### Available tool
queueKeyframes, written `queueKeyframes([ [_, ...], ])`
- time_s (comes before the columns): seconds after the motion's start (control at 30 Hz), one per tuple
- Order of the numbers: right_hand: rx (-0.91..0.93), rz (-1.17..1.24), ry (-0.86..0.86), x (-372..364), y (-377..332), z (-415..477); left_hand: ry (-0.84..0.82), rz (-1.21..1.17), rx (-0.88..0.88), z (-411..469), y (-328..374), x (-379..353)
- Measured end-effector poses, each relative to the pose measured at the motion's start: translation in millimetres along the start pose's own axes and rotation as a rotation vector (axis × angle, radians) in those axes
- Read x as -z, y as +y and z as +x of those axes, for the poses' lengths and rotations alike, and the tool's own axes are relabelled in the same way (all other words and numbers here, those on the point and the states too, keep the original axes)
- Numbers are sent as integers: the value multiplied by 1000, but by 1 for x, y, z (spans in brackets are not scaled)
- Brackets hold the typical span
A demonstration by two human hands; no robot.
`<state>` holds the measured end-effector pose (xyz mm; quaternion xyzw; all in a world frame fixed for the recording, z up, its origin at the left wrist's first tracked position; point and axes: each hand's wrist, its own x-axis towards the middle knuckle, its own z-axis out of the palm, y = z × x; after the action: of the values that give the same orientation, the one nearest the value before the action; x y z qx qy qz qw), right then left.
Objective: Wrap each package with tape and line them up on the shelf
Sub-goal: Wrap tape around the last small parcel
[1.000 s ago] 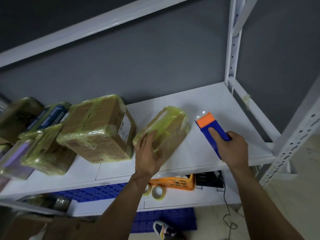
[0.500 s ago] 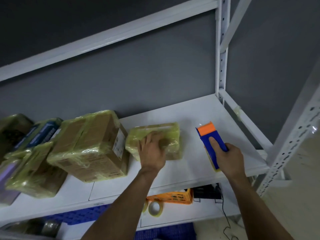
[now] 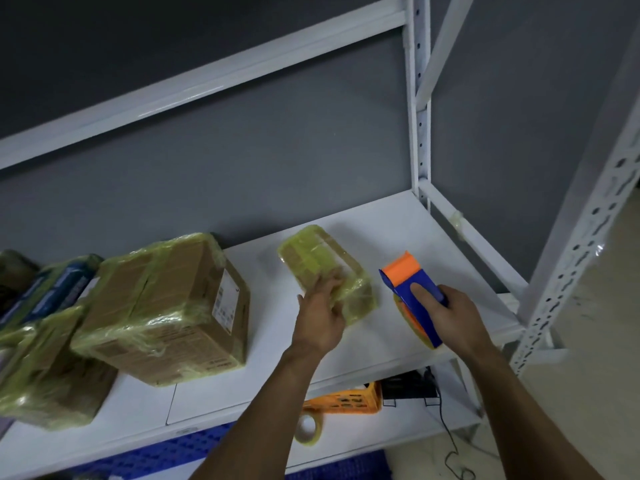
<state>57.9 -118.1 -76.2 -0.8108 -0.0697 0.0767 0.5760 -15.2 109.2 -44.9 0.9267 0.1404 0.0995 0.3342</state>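
The small package (image 3: 325, 268), already wrapped in yellowish tape, lies on the white shelf (image 3: 277, 368), skewed with its far end toward eleven o'clock. The left hand (image 3: 320, 315) rests on its near end, fingers pressing the top rather than wrapping round it, as far as I can tell. I'd say this is the lining-up step: the package needs turning square and sliding toward nine o'clock, where the big taped box (image 3: 166, 306) ends the row; bare shelf lies between them. At three o'clock the right hand (image 3: 450, 317) grips the blue and orange tape dispenser (image 3: 405, 282), which sits on the shelf well apart from that path. More wrapped parcels (image 3: 45, 368) crowd beyond the box. Down at six o'clock, on a lower shelf, sit an orange basket (image 3: 346, 401) and a tape roll (image 3: 308, 429).
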Motion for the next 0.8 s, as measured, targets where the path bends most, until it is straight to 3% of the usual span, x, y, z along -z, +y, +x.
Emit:
queueKeyframes([
  [0.1,69,-41,27,-4,-1,-4,-10,146,20,-8,-3,12],
  [0.2,141,-29,-74,-4,-3,-8,-55,210,30,-10,0,29],
  [0.3,168,-6,-160,-3,-14,-9,-5,-95,71,-8,14,50],
  [0.4,226,-25,-201,-3,-25,-12,-61,-400,82,-12,35,59],
  [0.8,269,-44,-275,-6,-38,-21,-33,-545,175,-25,46,58],
])
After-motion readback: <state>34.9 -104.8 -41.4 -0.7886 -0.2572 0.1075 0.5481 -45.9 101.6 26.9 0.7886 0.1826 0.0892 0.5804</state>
